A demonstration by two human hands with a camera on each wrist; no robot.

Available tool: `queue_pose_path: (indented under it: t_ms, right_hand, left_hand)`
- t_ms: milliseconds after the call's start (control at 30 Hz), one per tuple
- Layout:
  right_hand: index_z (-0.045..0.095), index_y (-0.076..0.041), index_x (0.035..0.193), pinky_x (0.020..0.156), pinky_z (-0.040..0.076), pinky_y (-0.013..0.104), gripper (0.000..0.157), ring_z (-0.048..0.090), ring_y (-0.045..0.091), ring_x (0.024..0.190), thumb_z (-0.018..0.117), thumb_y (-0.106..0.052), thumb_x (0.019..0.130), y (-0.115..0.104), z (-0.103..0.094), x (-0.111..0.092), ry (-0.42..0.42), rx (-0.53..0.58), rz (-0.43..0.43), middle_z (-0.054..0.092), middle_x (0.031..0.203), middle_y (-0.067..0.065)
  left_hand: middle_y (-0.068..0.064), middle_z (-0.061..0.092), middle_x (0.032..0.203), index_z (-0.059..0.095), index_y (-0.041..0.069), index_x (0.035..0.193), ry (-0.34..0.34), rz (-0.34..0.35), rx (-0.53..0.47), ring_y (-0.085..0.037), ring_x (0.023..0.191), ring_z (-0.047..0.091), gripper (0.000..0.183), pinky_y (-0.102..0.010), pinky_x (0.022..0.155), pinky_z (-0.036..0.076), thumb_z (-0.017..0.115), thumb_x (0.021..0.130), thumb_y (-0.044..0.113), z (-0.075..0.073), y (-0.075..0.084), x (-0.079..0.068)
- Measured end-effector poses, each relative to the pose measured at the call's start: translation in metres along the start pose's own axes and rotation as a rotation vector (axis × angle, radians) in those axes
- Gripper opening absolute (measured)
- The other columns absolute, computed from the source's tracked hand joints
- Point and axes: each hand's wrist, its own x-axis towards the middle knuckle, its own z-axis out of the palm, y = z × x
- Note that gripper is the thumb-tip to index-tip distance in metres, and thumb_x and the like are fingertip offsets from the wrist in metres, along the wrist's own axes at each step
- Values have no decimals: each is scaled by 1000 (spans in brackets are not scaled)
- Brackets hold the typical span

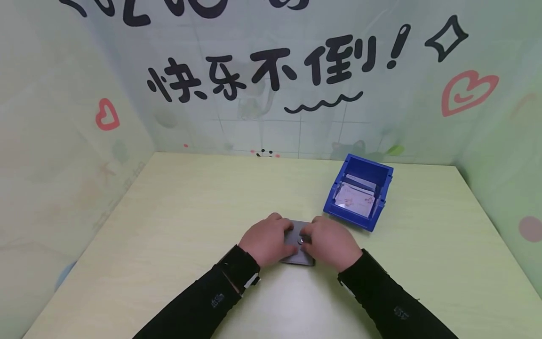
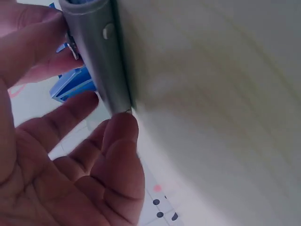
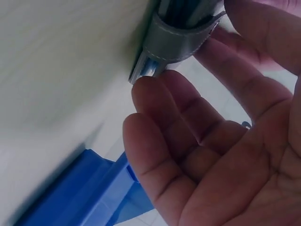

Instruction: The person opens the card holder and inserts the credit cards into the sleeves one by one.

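A small grey card holder (image 1: 299,256) with stitched edges lies on the table between both hands. My left hand (image 1: 264,241) grips its left side, fingers at the far edge and thumb toward the near edge. My right hand (image 1: 332,242) pinches the holder's closing flap near a shiny metal snap (image 1: 301,240). From the right wrist view, the stitched strap (image 3: 176,42) curves up from the holder, with the lower fingers (image 3: 150,146) loosely bent beside it. The left wrist view shows the holder's grey side (image 2: 101,61) and the thumb at its end.
A blue plastic box (image 1: 349,216) stands beyond my right hand, with several cards (image 1: 354,198) inside. The pale wooden table (image 1: 203,188) meets printed wall panels (image 1: 254,134) at the back and both sides.
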Motion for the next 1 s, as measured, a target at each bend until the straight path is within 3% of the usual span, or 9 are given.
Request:
queue_pose_path:
  t_ms: [67,133,333,667,1000]
  right_hand:
    - [72,-21,91,59,43,24,15,43,11,69,73,-31,81,0,1,0,9,-26,-22,53,77,-6]
    - [72,-22,91,58,42,24,14,43,11,69,73,-31,81,1,2,-1,20,-48,-49,52,76,-5]
    - [72,-20,89,57,40,27,12,41,14,69,74,-26,79,-1,2,-2,71,-39,-116,50,73,-3]
    - [72,-20,86,59,39,28,9,41,15,67,75,-25,78,0,5,-4,108,-55,-132,51,73,-3]
    - [72,-21,83,57,39,27,5,41,14,64,75,-24,79,0,6,-3,125,-82,-125,51,71,-5]
  left_hand:
    - [-5,55,120,63,17,119,-11,28,26,-14,92,56,53,-28,76,49,69,79,50,0,-1,1]
    - [-5,52,128,61,18,123,-16,50,49,-17,99,55,56,-30,80,49,68,78,51,0,0,1]
    - [-3,55,120,64,19,117,-9,47,86,-18,88,58,59,-31,69,51,69,74,59,-2,7,-1]
    - [-2,56,118,64,20,115,-45,27,104,-15,84,58,61,-29,60,50,67,72,64,0,8,2]
    - [-2,56,117,63,19,117,-41,27,90,-13,83,57,62,-27,58,50,68,73,62,1,8,1]
